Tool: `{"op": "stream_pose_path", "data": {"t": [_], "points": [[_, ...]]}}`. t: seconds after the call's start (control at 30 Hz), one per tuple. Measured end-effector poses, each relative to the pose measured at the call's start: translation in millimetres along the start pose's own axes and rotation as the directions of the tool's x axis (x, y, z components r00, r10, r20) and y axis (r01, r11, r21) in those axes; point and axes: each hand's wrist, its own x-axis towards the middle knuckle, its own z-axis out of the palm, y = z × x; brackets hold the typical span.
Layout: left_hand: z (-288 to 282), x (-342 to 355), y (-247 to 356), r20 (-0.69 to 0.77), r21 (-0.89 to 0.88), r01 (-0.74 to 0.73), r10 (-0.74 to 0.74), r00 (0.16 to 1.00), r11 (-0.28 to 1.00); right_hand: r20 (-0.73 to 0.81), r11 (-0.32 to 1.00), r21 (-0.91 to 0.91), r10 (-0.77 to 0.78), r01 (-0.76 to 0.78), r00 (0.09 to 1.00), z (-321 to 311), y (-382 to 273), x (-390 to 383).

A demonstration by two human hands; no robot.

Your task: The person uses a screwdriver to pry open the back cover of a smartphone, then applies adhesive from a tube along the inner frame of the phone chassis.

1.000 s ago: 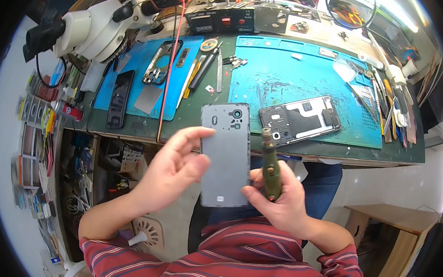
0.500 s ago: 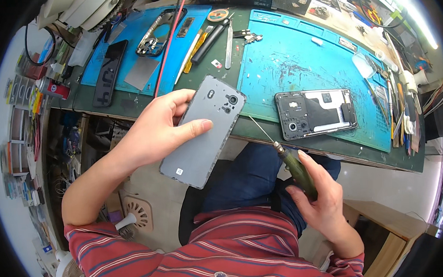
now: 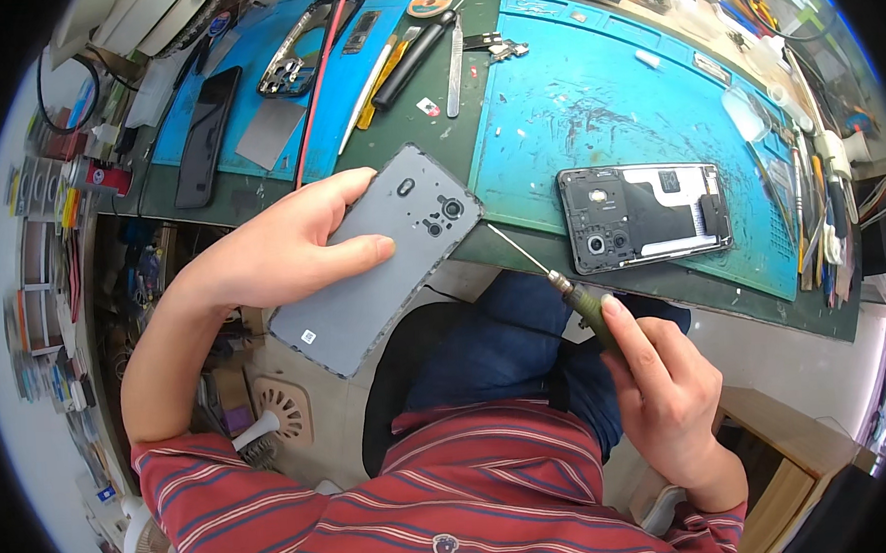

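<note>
My left hand [image 3: 291, 239] grips a grey phone back cover [image 3: 369, 290] by its left side, thumb flat across its face. Dark residue runs along the cover's edges, and its camera openings sit at the upper right corner. In my closed right hand [image 3: 670, 395] is a green-handled screwdriver [image 3: 587, 307], its thin shaft pointing up and left. The tip is close to the cover's upper right edge; I cannot tell whether they touch. To the right, an opened phone [image 3: 650, 216] lies with its inner side up, partly over the mat's front edge.
Blue work mats [image 3: 554, 90] lie on the dark green bench [image 3: 437, 157]. At the left are a dark phone [image 3: 207, 139] and a metal phone frame [image 3: 301, 59]. Tweezers [image 3: 455, 76] and a black pen-like tool [image 3: 415, 63] lie between the mats. Several slim tools stand at the right.
The cover has moved left with my left hand and tilted further. My right hand has shifted right and turned its back more upward. The view has shifted slightly.
</note>
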Motion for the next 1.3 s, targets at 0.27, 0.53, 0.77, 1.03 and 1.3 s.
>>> {"op": "stream_pose_path", "data": {"t": [0.27,0.53,0.77,1.03,1.3], "points": [[-14.4,4.4,3.5,0.069,0.015,0.062,-0.063,0.996,0.998,0.031,0.995,-0.096,-0.029,0.032,0.999,-2.0,-5.7,12.9],[-15.4,5.8,1.1,0.081,-0.011,0.052,-0.051,0.995,0.999,0.058,0.992,-0.119,-0.034,0.041,0.998,-2.3,-5.6,13.1],[-15.3,6.0,0.7,0.075,-0.02,0.048,-0.046,0.996,0.999,0.054,0.994,-0.098,-0.047,0.052,0.997,0.0,-4.6,12.2],[-13.9,5.5,0.7,0.07,-0.048,0.058,-0.055,0.996,0.997,0.062,0.994,-0.093,-0.057,0.063,0.996,2.5,-5.9,9.2],[-14.5,5.3,-0.2,0.069,-0.048,0.055,-0.051,0.996,0.997,0.055,0.993,-0.093,-0.068,0.073,0.996,5.9,-6.1,6.1]]}}
